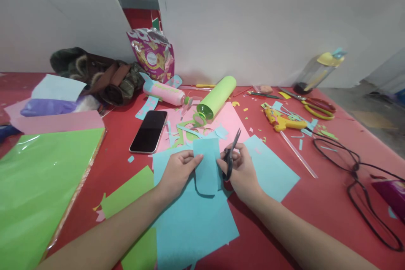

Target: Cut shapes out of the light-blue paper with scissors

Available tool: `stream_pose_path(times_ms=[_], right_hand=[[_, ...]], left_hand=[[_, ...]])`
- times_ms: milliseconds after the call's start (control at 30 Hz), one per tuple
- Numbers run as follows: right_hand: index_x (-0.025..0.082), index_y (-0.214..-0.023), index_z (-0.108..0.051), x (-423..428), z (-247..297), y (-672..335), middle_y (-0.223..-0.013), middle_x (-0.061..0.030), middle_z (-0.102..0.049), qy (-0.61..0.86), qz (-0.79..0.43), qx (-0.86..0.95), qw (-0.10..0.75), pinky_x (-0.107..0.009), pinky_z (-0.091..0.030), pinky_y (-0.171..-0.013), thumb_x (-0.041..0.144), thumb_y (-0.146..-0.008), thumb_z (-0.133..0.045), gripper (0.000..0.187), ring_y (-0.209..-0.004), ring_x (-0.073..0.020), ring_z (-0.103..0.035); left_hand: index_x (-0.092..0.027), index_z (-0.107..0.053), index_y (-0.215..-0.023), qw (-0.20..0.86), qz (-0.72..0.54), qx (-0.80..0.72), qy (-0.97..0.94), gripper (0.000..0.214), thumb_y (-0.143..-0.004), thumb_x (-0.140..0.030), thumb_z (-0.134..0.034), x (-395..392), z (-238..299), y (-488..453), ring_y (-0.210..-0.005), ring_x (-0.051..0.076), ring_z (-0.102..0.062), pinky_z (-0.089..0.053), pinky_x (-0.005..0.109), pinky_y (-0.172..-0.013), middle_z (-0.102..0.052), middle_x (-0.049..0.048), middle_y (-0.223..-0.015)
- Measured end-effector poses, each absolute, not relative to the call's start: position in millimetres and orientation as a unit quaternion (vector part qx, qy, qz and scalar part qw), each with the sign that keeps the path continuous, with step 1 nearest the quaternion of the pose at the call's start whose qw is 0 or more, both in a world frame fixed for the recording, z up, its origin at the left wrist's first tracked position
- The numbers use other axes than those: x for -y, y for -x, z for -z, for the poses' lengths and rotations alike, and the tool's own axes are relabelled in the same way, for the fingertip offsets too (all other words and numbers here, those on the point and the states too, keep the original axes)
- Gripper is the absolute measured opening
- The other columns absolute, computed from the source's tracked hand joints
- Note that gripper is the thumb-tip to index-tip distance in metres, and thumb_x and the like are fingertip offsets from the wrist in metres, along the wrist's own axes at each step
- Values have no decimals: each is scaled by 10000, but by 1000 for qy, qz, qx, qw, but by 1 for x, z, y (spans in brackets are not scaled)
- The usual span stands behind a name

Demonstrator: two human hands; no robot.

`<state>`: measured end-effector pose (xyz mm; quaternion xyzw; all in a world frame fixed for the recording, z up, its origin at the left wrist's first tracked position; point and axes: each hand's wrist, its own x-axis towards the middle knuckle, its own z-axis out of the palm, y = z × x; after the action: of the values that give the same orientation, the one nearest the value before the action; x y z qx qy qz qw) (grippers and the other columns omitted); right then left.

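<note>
Between my hands is a small folded-looking piece of blue paper (205, 168), its lower left corner rounded. My left hand (180, 169) pinches its left edge between thumb and fingers. In my right hand (242, 168) is a pair of small black scissors (232, 156), blades pointing up and away; the right thumb is beside the paper's right edge. Beneath lie a large blue sheet (193, 236) and another blue sheet (272, 168) to the right. Blue and green paper scraps (180, 135) are scattered just beyond, on a pink sheet (232, 118).
A phone (148, 131), a pink paper-covered bottle (164, 93) and a green one (218, 97) lie beyond my hands. Rightward are a yellow glue gun (281, 120) with a black cord, larger scissors (316, 105) and a clear bottle (318, 74). Green paper in plastic (44, 181) lies left.
</note>
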<state>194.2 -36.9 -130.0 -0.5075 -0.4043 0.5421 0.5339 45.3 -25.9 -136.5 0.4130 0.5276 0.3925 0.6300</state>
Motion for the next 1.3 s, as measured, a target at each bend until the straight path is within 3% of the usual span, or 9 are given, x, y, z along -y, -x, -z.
stream_pose_path(times_ms=[600, 900, 1100, 1300], right_hand=[[231, -818, -425, 37, 131, -195, -641, 83, -487, 489, -575, 396, 523, -170, -365, -479, 172, -567, -691, 371, -525, -59, -448], [239, -825, -410, 38, 134, -196, -540, 125, -389, 477, -611, 426, 467, -153, -292, -397, 127, -602, -640, 339, -423, -39, -363], [234, -793, -403, 36, 131, -196, -512, 132, -390, 485, -602, 418, 476, -152, -251, -372, 144, -573, -661, 350, -388, -31, -317], [238, -804, -397, 35, 129, -197, -476, 136, -385, 504, -571, 407, 505, -162, -255, -381, 179, -581, -653, 345, -382, -42, -318]], left_hand=[[-148, -497, -595, 620, -397, -536, -413, 330, -626, -436, -655, 28, 134, -45, -387, 46, -346, -258, 178, -385, -438, -74, -433], [-137, -542, -647, 631, -400, -542, -385, 354, -587, -462, -670, 28, 132, -46, -399, 62, -412, -329, 186, -403, -513, -51, -472], [-151, -478, -572, 615, -423, -537, -392, 335, -601, -421, -674, 28, 133, -47, -372, 35, -308, -244, 167, -372, -381, -96, -404], [-145, -535, -630, 635, -411, -520, -397, 284, -583, -374, -695, 27, 131, -47, -450, 68, -441, -355, 188, -460, -501, -57, -487]])
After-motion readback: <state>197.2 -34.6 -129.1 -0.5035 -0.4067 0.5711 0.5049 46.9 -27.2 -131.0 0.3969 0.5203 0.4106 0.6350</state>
